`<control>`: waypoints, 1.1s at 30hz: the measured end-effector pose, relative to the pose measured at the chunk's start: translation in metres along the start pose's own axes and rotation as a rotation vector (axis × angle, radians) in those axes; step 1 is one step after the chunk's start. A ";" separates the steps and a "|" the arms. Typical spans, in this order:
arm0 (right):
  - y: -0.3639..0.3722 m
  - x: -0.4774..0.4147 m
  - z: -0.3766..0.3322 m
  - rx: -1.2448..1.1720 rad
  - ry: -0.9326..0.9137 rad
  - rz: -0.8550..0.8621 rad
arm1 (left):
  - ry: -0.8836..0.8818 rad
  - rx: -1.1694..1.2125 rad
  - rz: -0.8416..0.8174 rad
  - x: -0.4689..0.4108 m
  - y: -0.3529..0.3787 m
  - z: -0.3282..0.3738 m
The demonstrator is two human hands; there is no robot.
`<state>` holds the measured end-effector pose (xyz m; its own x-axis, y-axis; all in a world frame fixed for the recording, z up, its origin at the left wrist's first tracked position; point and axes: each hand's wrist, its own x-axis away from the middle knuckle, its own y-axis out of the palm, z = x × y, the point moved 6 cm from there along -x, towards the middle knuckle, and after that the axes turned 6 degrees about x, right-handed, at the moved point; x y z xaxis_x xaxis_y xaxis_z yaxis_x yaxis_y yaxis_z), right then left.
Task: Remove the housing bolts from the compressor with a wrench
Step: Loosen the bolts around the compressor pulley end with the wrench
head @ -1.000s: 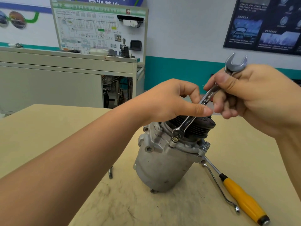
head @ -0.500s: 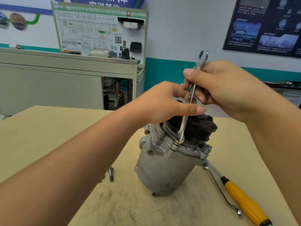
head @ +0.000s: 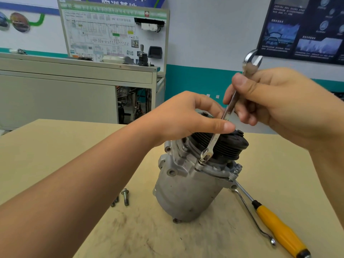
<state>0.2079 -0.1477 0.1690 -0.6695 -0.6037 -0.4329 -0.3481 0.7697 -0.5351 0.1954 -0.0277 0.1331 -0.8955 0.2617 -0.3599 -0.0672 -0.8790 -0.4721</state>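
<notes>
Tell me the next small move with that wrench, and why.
Probably swing the wrench handle a short arc to loosen the bolt: its lower end sits on that bolt head on the compressor flange, the right hand grips the upper shank and the left hand pinches the middle.

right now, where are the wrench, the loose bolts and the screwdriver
wrench [head: 214, 142]: head view, shank just above its lower end
bolts [head: 125, 198]: head view, shank of the biggest loose one
screwdriver [head: 279, 228]: head view, middle of the yellow handle
</notes>
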 end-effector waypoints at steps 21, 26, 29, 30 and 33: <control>-0.013 0.021 0.013 0.067 -0.030 0.131 | -0.018 -0.107 -0.033 -0.006 0.013 0.009; -0.012 0.026 0.018 -0.070 0.044 0.130 | 0.002 -0.150 0.056 -0.007 0.017 0.009; -0.007 0.022 0.024 -0.154 0.118 0.154 | -0.013 -0.196 0.092 -0.009 0.015 0.008; -0.006 0.020 0.026 -0.157 0.148 0.160 | -0.022 -0.198 0.084 -0.009 0.014 0.007; -0.001 0.012 0.029 -0.104 0.216 0.174 | -0.060 -0.164 0.022 -0.005 0.011 0.002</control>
<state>0.2191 -0.1619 0.1439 -0.8451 -0.4116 -0.3412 -0.2743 0.8816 -0.3842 0.1987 -0.0398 0.1313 -0.9208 0.2147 -0.3255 0.0211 -0.8062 -0.5913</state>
